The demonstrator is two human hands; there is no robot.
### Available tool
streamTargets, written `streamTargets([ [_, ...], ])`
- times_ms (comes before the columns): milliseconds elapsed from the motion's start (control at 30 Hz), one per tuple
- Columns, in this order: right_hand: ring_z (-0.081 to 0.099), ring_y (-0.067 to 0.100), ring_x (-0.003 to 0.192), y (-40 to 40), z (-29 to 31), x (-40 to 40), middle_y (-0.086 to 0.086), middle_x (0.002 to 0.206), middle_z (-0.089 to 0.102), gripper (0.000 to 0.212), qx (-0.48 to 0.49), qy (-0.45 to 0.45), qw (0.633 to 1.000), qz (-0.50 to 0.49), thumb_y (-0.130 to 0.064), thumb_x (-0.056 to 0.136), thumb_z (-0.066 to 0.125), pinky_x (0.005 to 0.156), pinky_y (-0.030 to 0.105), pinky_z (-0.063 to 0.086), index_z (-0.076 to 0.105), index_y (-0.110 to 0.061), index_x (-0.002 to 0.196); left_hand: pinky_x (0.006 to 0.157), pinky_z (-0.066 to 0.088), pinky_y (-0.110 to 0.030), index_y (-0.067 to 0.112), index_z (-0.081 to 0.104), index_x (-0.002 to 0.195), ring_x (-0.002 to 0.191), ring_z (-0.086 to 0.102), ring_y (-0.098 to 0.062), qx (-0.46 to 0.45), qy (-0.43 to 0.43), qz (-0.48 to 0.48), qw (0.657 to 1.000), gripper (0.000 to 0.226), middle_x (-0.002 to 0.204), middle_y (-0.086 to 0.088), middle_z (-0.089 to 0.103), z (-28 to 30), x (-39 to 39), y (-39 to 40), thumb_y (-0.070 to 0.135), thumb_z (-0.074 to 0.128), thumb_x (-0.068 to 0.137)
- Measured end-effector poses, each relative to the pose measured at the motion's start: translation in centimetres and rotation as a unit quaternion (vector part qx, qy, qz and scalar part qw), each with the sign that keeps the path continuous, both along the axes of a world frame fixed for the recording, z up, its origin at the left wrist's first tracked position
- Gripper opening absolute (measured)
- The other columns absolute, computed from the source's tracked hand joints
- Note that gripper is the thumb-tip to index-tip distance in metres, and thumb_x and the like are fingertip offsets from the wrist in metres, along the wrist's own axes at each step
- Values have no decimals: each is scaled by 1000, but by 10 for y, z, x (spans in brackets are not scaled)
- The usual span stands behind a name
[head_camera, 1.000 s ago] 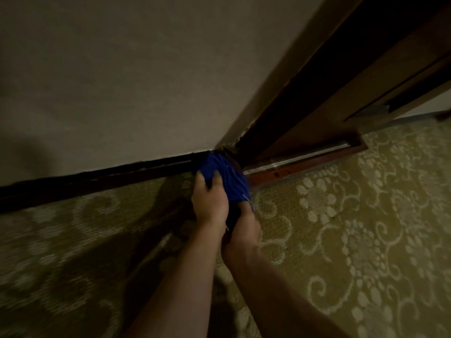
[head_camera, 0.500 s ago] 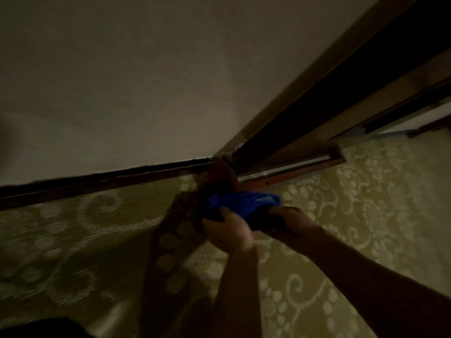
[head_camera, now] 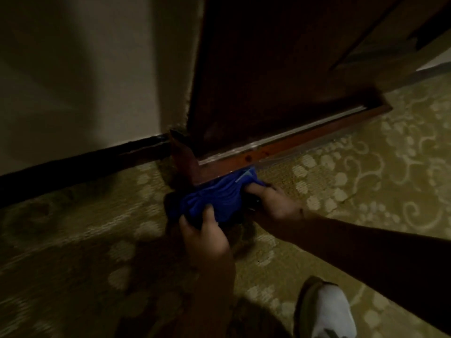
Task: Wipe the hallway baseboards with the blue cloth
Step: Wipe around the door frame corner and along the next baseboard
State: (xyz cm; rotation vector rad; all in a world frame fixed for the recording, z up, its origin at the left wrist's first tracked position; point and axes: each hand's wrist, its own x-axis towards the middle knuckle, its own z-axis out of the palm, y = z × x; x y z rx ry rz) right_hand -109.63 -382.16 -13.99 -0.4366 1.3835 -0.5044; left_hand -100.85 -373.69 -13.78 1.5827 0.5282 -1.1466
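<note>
The blue cloth [head_camera: 219, 193] is bunched low against the reddish wooden threshold strip [head_camera: 288, 147], just right of the door frame's foot. My left hand [head_camera: 203, 234] grips the cloth's near left end, with fingers curled over it. My right hand [head_camera: 274, 203] holds its right end from the side, fingers tucked under the fabric. The dark baseboard [head_camera: 80, 164] runs left from the door frame along the pale wall.
A dark wooden door [head_camera: 280, 69] stands above the threshold. Patterned green carpet [head_camera: 366, 172] covers the floor. My white shoe [head_camera: 325, 311] shows at the bottom right. The scene is dim.
The cloth has come off the baseboard corner and moved right to the threshold strip. My right hand swung out to the right side. The view shifted right and closer.
</note>
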Motion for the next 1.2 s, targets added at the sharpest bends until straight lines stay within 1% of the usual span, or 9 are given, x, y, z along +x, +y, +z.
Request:
streamTargets([
  [133, 68, 29, 109, 9, -9, -9, 15, 123, 67, 63, 45, -86, 995, -9, -19, 76, 79, 89, 42, 57, 52, -11, 133, 100, 47, -32, 21, 49, 138, 112, 61, -16, -35, 48, 130, 990, 49, 132, -3, 58, -6, -9, -13, 24, 64, 91],
  [233, 68, 22, 93, 11, 2, -7, 9, 110, 70, 38, 71, -103, 992, -12, -21, 84, 71, 63, 29, 56, 54, -19, 118, 91, 39, -16, 21, 59, 116, 121, 57, -16, -92, 102, 192, 972, 33, 124, -2, 60, -1, -10, -16, 38, 65, 89],
  [300, 64, 19, 80, 4, 9, -8, 7, 96, 66, 20, 80, -119, 989, -43, -11, 89, 64, 59, 29, 54, 51, -22, 99, 82, 42, -15, 27, 58, 109, 117, 58, -20, -135, 149, 158, 967, 58, 120, -1, 61, 0, -16, -24, 60, 78, 66],
  [400, 66, 24, 85, -16, 13, -24, 10, 97, 67, 21, 65, -118, 984, -120, -8, 88, 63, 71, 36, 58, 58, -14, 107, 63, 57, -24, 20, 61, 105, 98, 62, -21, -89, 73, 57, 992, 23, 107, -4, 64, 8, -34, -38, 41, 56, 95],
  [600, 67, 23, 84, -34, 6, -41, 13, 104, 68, 24, 42, -97, 977, -185, -10, 92, 59, 64, 28, 56, 59, -7, 116, 98, 51, -39, 25, 45, 143, 116, 62, -25, -82, -6, 32, 996, 45, 136, -6, 59, -8, -63, -64, 30, 53, 99],
  [733, 68, 27, 90, -35, 2, -39, 15, 107, 69, 31, 23, -78, 986, -144, -11, 91, 59, 71, 33, 56, 57, -5, 122, 86, 59, -36, 25, 39, 147, 103, 66, -17, -57, -53, 49, 996, 54, 133, -5, 59, -28, -62, -56, 27, 58, 97],
  [867, 69, 26, 92, -36, -3, -44, 18, 115, 68, 36, -20, -68, 994, -79, -12, 92, 60, 65, 29, 57, 55, -2, 126, 79, 58, -30, 25, 37, 148, 96, 68, -16, -108, 6, 125, 986, 62, 125, -5, 63, -27, -64, -60, 26, 65, 92],
  [1000, 66, 28, 100, -29, 18, -40, 16, 119, 65, 34, -27, -29, 996, -74, -12, 94, 58, 75, 36, 56, 53, -8, 127, 86, 55, -32, 24, 37, 149, 109, 65, -24, -91, 26, 132, 987, 67, 130, -12, 62, -12, -57, -59, 23, 69, 89],
  [1200, 66, 24, 92, -11, 50, -17, 13, 109, 67, 29, -27, -89, 995, -42, -8, 93, 57, 65, 32, 55, 53, -11, 121, 76, 56, -31, 27, 52, 138, 106, 66, -22, -138, -77, 262, 952, 50, 126, -3, 64, 26, -43, -47, 28, 65, 90],
])
